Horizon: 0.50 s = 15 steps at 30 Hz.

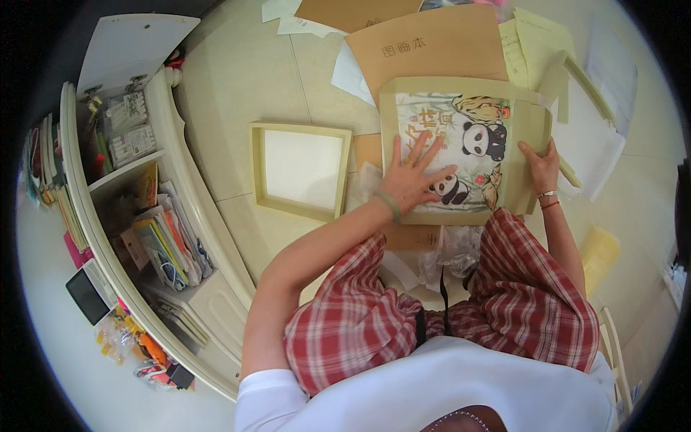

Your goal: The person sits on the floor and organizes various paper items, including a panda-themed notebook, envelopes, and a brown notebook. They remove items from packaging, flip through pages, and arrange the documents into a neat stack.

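Left hand (414, 175) lies flat, fingers spread, on the panda picture (461, 147); right hand (541, 167) grips the frame edge (534, 122). Best keep pressure even, corners aligned.

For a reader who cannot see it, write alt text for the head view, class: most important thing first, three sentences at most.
Seen from above, a seated person in red plaid shorts presses the left hand flat on a panda picture lying in a pale frame, while the right hand grips the frame's right edge. An empty matching frame lies left on the tiled floor, beside a cluttered shelf.
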### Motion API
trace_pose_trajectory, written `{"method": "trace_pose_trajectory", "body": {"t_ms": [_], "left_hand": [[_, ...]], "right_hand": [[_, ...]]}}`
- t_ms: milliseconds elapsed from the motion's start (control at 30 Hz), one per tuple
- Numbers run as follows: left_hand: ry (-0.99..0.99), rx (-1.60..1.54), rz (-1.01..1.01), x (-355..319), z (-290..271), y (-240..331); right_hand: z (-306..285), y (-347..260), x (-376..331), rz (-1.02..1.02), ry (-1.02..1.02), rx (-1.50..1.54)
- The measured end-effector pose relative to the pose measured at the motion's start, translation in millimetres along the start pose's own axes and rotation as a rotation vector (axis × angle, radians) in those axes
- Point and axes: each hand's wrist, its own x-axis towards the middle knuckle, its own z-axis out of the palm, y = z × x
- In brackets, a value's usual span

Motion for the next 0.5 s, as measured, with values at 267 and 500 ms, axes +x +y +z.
{"method": "trace_pose_trajectory", "body": {"t_ms": [267, 500], "left_hand": [[-0.154, 0.171, -0.052, 13.8, 26.9, -5.0], [-0.180, 0.204, -0.036, 16.9, 22.9, -3.4]], "right_hand": [[-25.5, 18.4, -0.5, -0.091, 0.037, -0.494], [-76.3, 22.2, 5.5, -0.460, -0.019, -1.118]]}}
